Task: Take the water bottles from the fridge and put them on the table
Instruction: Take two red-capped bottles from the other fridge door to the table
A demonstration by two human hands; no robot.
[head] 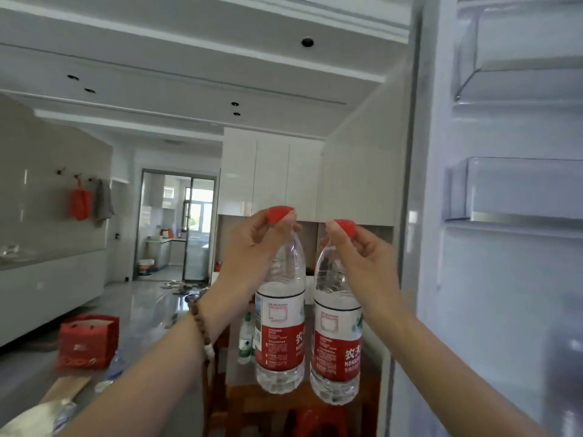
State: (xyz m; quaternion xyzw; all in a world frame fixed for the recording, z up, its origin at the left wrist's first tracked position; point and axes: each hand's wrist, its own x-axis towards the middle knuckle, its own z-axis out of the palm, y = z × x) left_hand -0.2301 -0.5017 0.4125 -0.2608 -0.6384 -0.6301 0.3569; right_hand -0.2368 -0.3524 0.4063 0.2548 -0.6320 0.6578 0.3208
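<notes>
Two clear water bottles with red caps and red-and-white labels hang side by side in the air in front of me. My left hand [252, 244] pinches the left bottle [280, 323] by its cap. My right hand [359, 250] grips the right bottle [336, 339] the same way at the neck. Both bottles hang upright, close together but apart, above a brown wooden table [284, 402] seen below them. The open fridge door [504, 279] with clear door shelves fills the right side.
A green-labelled bottle [246, 339] stands on the table behind the held ones. A red stool [318, 421] sits under the table. A red gift bag [89, 340] lies on the floor at left. White cabinets [274, 171] stand ahead, a kitchen doorway further back.
</notes>
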